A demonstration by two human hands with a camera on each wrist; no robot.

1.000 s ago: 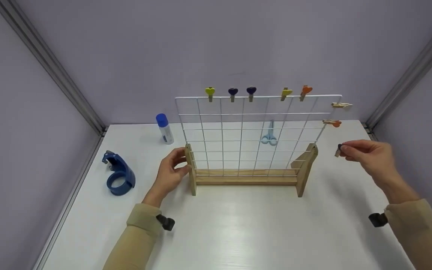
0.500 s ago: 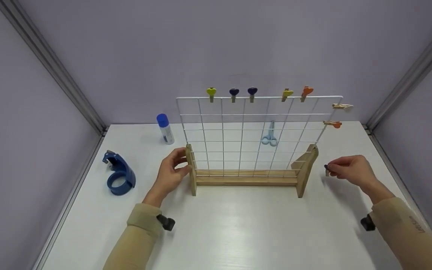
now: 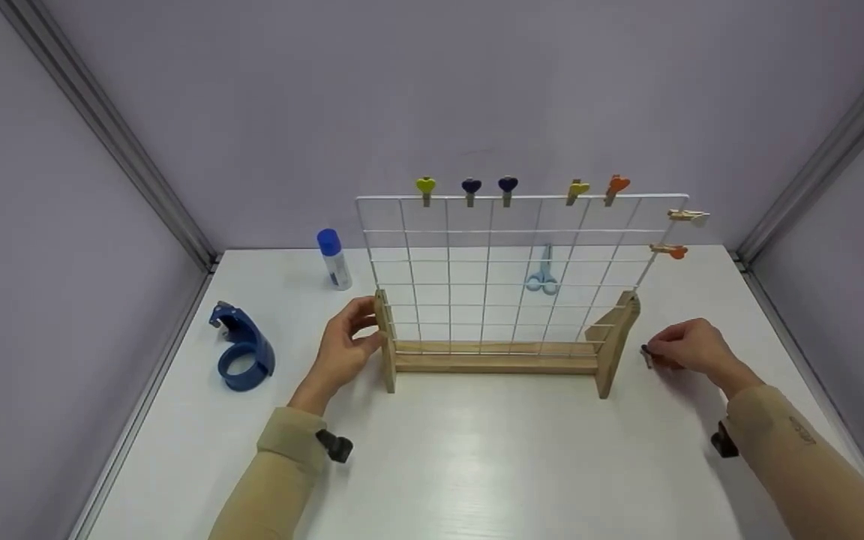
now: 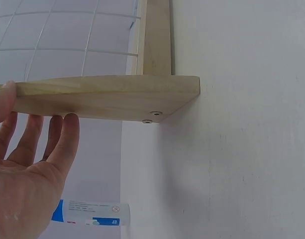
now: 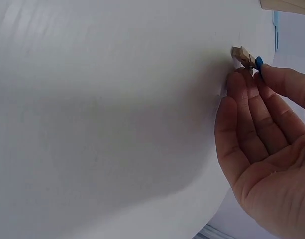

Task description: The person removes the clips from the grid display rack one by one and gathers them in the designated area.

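Observation:
In the head view, a white wire grid stands upright in a wooden stand. My left hand grips the stand's left side piece; the left wrist view has the thumb at its edge and the fingertips on its outer face. My right hand pinches a small wooden clothespin with a dark blue decoration between thumb and fingers, low over the table right of the stand. Heart-topped clothespins are clipped along the grid's top, among them a yellow one, a dark blue one and an orange one.
Two more clothespins, one pale and one orange, stick out from the grid's right edge. Light blue scissors lie behind the grid. A blue-capped glue stick and a blue tape dispenser sit on the left.
My right hand has come down and to the left with the clothespin, from beside the grid to just over the table. My left hand keeps its hold on the stand.

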